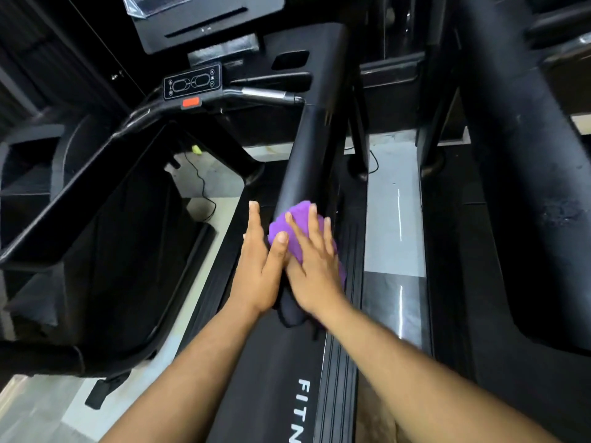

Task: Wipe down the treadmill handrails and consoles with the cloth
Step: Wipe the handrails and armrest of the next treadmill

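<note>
A purple cloth (295, 223) lies over the near end of a black treadmill handrail (307, 155) in the middle of the view. My right hand (315, 263) presses flat on the cloth with straight, spread fingers. My left hand (260, 263) lies along the left side of the rail, fingers straight, its thumb touching the cloth's edge. Further up, the handrail joins the console: a small button panel (192, 81) with a red stop tab (191, 102), and a dark screen (208, 20) at the top.
A second treadmill's thick black rail (511, 139) runs down the right side. The treadmill's left handrail frame (96, 187) stands at the left. A ribbed side strip (339, 378) and the deck lettered "FITN" lie below my arms. Grey floor with a cable (204, 193) shows between the machines.
</note>
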`<state>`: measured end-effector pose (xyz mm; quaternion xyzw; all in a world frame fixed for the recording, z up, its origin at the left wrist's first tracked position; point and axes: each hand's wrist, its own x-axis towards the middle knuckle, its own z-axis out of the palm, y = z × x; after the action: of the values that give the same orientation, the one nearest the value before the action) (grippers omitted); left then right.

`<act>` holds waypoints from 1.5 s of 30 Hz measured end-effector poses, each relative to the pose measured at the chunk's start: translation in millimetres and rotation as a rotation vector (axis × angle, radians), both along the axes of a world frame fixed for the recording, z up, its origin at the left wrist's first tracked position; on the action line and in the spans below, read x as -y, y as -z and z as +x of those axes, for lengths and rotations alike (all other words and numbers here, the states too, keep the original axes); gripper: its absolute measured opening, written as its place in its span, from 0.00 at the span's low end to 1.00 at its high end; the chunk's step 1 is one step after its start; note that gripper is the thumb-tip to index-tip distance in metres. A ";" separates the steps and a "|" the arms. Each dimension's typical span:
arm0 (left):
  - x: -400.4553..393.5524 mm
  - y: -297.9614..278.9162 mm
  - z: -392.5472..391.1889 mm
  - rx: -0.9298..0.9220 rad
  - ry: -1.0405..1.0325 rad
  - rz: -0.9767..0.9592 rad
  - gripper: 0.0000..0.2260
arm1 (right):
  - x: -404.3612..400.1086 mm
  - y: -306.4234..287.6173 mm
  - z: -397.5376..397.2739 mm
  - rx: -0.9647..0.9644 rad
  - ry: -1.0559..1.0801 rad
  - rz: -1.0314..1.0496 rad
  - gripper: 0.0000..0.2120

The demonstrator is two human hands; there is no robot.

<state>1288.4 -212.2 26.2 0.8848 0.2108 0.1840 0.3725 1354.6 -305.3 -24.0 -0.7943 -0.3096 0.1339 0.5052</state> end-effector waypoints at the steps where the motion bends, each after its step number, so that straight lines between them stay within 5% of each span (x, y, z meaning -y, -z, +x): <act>1: -0.9 0.6 0.3 0.004 0.012 0.020 0.50 | -11.1 -6.1 23.5 0.053 -0.026 -0.053 0.33; 6: 0.6 1.1 0.5 -0.038 -0.030 0.068 0.43 | -55.4 -43.6 95.9 0.166 -0.102 -0.262 0.28; 11: 0.3 3.9 0.8 0.015 -0.078 0.073 0.44 | -1.3 -3.7 17.8 0.143 -0.152 -0.038 0.31; 18: -5.3 1.3 5.6 -0.117 0.046 0.163 0.41 | -45.5 -22.3 102.5 0.041 -0.009 -0.050 0.27; 25: -7.1 2.7 5.3 -0.182 0.079 0.149 0.44 | -8.4 27.4 32.0 -0.002 0.037 0.278 0.27; 31: -5.8 -3.8 7.8 -0.238 0.081 0.231 0.44 | -28.6 21.8 92.4 -0.552 0.278 0.344 0.42; 36: -5.1 -4.6 7.8 -0.222 0.083 0.142 0.46 | -9.6 24.7 15.4 -0.163 0.110 0.240 0.34; 45: -6.0 -7.9 7.2 -0.211 0.076 0.147 0.47 | -67.3 -31.2 133.3 0.091 0.034 -0.147 0.28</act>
<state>1295.7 -206.3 34.1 0.9315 0.2010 0.0905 0.2893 1488.0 -238.0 7.2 -0.8398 -0.3078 0.1117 0.4330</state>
